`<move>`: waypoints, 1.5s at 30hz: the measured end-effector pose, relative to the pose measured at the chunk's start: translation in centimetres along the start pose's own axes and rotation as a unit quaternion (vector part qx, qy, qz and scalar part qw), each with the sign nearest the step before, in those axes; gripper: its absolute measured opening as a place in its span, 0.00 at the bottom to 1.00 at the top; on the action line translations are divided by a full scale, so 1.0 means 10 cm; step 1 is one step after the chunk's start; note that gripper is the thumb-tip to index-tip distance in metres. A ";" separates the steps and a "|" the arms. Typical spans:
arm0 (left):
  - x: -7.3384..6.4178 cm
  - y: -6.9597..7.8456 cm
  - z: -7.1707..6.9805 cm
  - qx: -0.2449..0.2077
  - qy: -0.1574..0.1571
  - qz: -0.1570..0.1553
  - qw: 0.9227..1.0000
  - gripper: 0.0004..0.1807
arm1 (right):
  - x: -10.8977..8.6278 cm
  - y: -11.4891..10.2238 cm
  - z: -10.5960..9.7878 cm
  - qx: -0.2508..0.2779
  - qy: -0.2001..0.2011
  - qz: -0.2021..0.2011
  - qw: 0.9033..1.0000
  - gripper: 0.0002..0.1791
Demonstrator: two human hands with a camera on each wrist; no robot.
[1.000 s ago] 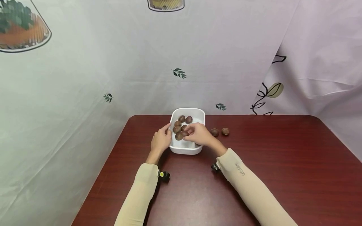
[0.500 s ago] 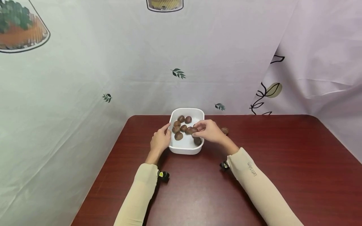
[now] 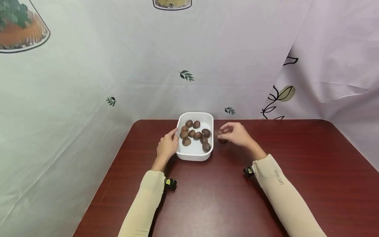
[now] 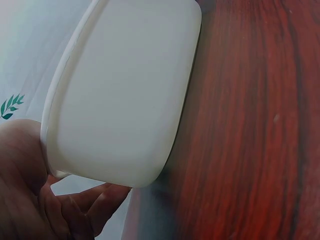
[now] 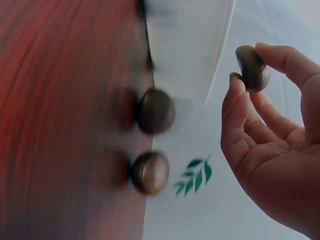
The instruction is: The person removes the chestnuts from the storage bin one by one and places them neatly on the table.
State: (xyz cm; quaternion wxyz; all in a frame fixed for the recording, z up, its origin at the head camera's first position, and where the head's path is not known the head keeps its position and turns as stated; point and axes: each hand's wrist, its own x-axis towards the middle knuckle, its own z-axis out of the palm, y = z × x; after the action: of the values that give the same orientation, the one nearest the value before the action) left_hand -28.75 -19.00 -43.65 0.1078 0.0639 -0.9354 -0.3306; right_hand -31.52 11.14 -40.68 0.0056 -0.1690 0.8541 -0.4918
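Left hand (image 3: 167,146) rests loosely against the white tray (image 3: 193,158) at its left edge; right hand (image 3: 238,134) pinches a nut (image 5: 254,70) beyond the right edge. A firm pinch should prevent slips.

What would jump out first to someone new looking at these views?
Probably the white tray in the head view, bright against the dark red table, with brown nuts scattered inside it and the left hand at its left side. Next, the right hand, just right of the tray, its fingers pinching another nut. The right wrist view also shows two more nuts on the table.
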 end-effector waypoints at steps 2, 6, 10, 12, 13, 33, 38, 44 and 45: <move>0.00 0.00 0.00 0.000 -0.001 -0.001 1.000 0.25 | -0.02 0.06 -0.07 -0.009 0.007 0.007 1.000 0.19; -0.01 -0.01 0.01 0.000 -0.002 -0.002 1.000 0.25 | -0.06 0.21 -0.21 -0.019 0.015 0.027 0.999 0.19; 0.00 -0.02 0.01 -0.001 -0.003 -0.001 1.000 0.25 | -0.10 0.35 -0.33 -0.032 0.013 0.051 0.998 0.16; 0.00 -0.02 0.01 -0.004 -0.003 -0.001 1.000 0.25 | -0.13 0.40 -0.37 -0.044 0.012 0.059 0.997 0.13; 0.01 -0.02 0.01 -0.004 -0.002 -0.001 1.000 0.25 | -0.14 0.42 -0.39 -0.051 0.011 0.058 0.997 0.11; 0.06 -0.02 0.00 -0.008 -0.006 -0.002 1.000 0.24 | -0.18 0.48 -0.48 -0.057 -0.003 0.084 0.995 0.10; 0.06 -0.02 0.00 -0.006 -0.004 -0.005 1.000 0.24 | -0.19 0.48 -0.48 -0.054 -0.007 0.083 0.995 0.11; 0.05 -0.02 0.00 -0.005 -0.007 -0.007 1.000 0.24 | -0.24 0.44 -0.45 -0.047 -0.008 0.079 0.996 0.11; 0.04 -0.02 0.00 -0.005 -0.008 -0.007 1.000 0.24 | -0.25 0.44 -0.43 -0.047 -0.009 0.077 0.996 0.11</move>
State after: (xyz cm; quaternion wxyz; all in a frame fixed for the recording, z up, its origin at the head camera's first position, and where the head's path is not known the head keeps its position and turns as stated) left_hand -29.15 -19.22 -43.71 0.0986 0.0672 -0.9342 -0.3363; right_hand -31.19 17.51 -42.50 0.0429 -0.1074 0.8867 -0.4477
